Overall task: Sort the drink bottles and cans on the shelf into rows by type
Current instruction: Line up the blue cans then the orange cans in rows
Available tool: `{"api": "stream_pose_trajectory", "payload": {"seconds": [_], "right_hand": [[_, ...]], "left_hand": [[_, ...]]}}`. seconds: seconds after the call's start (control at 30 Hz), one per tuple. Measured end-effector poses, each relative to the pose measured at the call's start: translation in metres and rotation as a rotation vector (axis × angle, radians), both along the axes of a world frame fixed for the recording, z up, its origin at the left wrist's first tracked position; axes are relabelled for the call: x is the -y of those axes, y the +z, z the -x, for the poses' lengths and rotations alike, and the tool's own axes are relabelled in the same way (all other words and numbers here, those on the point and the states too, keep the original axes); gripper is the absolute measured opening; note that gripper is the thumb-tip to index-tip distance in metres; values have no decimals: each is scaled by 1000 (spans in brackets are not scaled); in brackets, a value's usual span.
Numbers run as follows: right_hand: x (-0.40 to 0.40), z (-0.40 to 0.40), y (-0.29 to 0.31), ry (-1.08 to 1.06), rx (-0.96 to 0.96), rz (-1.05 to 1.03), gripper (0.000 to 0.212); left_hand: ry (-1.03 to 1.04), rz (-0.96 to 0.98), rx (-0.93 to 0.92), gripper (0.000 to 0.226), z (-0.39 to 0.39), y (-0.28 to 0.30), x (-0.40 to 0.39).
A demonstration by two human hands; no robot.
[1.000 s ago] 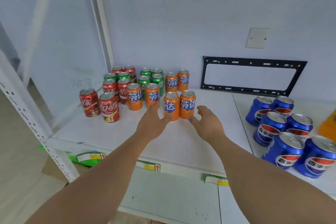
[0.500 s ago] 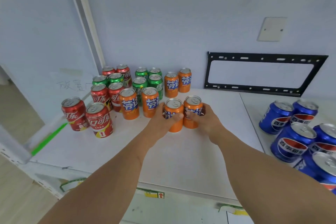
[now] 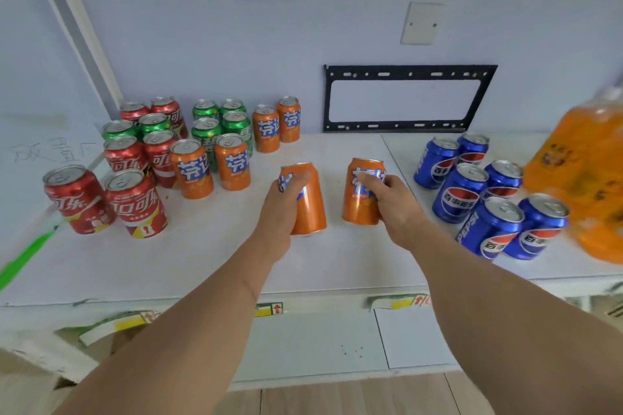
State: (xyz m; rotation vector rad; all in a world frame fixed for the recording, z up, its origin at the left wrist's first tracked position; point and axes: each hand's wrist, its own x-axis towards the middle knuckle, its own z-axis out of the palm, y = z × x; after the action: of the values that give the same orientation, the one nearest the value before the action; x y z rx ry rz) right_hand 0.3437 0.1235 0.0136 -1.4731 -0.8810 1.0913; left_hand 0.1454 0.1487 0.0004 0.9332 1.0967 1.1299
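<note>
My left hand (image 3: 281, 209) grips an orange Fanta can (image 3: 309, 204) and holds it just above the white shelf (image 3: 209, 259), tilted back. My right hand (image 3: 391, 204) grips a second orange Fanta can (image 3: 360, 202) a little to the right, also off the shelf. Several more orange cans (image 3: 232, 167) stand behind them to the left, with green cans (image 3: 236, 125) and red cola cans (image 3: 135, 202) mixed further left. Several blue Pepsi cans (image 3: 488, 205) cluster at the right.
A large orange drink bottle (image 3: 586, 178) stands blurred at the far right. A black metal bracket (image 3: 404, 98) hangs on the back wall. A white upright post (image 3: 77, 27) bounds the shelf at the left. Price labels (image 3: 269, 309) line the shelf's front edge.
Both hands closed round the two front orange cans, lifted them and drew them apart and toward the front of the shelf. The camera view shifted right.
</note>
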Motion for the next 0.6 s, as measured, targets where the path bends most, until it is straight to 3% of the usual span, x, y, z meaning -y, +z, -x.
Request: {"api": "stream_pose_trajectory", "payload": {"seconds": [0.13, 0.33, 0.5, 0.6], "right_hand": [[25, -9, 8, -71, -81, 25, 39], [59, -28, 7, 15, -8, 25, 93], [73, -46, -2, 9, 31, 14, 68], [78, -51, -10, 8, 60, 15, 65]], "left_hand": [[-65, 75, 45, 34, -16, 2, 31], [-63, 97, 56, 34, -34, 4, 71], [-68, 86, 45, 63, -46, 6, 98], [-31, 73, 29, 57, -51, 6, 111]]}}
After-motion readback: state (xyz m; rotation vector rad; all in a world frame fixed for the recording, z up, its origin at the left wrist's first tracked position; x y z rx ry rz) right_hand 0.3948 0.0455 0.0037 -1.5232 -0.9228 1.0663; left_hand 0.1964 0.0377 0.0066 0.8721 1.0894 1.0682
